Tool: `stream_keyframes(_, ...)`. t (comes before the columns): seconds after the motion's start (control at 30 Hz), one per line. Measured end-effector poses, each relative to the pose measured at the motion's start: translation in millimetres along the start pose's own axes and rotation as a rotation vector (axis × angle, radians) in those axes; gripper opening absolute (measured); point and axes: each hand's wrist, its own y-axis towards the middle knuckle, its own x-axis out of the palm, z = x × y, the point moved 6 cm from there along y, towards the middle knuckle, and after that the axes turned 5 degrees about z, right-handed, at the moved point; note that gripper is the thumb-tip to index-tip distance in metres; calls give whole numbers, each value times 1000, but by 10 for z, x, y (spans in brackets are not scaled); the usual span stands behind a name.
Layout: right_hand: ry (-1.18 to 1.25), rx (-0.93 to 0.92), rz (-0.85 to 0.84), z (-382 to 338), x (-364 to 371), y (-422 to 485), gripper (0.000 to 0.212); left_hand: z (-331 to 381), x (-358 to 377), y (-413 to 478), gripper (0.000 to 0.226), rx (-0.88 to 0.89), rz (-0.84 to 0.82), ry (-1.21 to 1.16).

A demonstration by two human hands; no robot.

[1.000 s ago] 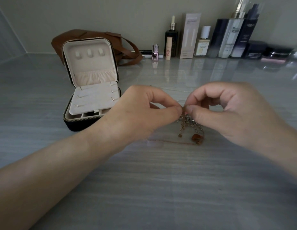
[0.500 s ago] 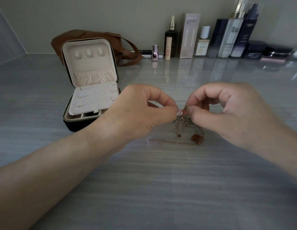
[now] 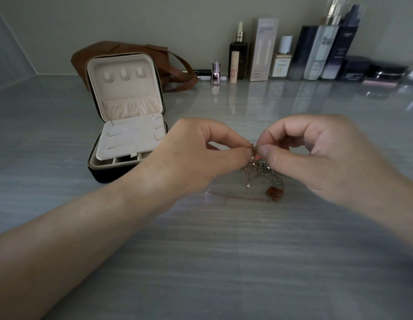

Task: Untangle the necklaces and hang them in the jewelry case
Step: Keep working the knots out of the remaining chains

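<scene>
Little has shifted since a moment ago: your left hand [image 3: 191, 155] and right hand [image 3: 328, 155] still meet tip to tip, the pinch only slightly higher. Each hand pinches the tangled necklaces [image 3: 262, 167] between thumb and forefinger at the top of the knot, with the other fingers curled in. The knot hangs from your fingertips near the middle of the tabletop [image 3: 224, 262]. A brown pendant [image 3: 273, 192] and a thin reddish chain [image 3: 235, 197] lie on the surface below. The jewelry case [image 3: 124, 93] stands open to the left, well apart, lid upright. A brown bag [image 3: 90, 54] sits behind it, and cosmetic bottles [image 3: 316, 54] line the far edge.
</scene>
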Motion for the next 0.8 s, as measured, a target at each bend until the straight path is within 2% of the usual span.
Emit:
stream_keyframes(0.1,-13,20,-13,-5,21,-10,3,12,7,-5,8,16,-4,24)
stream_keyframes(0.5,-37,24,-26,18,27,-21,3,57,3,-8,12,60,-13,51)
stream_keyframes(0.7,-40,19,-87,23,64,-22,6,21,27,-16,12,36,-45,75)
stream_keyframes(0.8,-4,46,-39,65,32,-11,8,-6,28,11,17,39,-19,115)
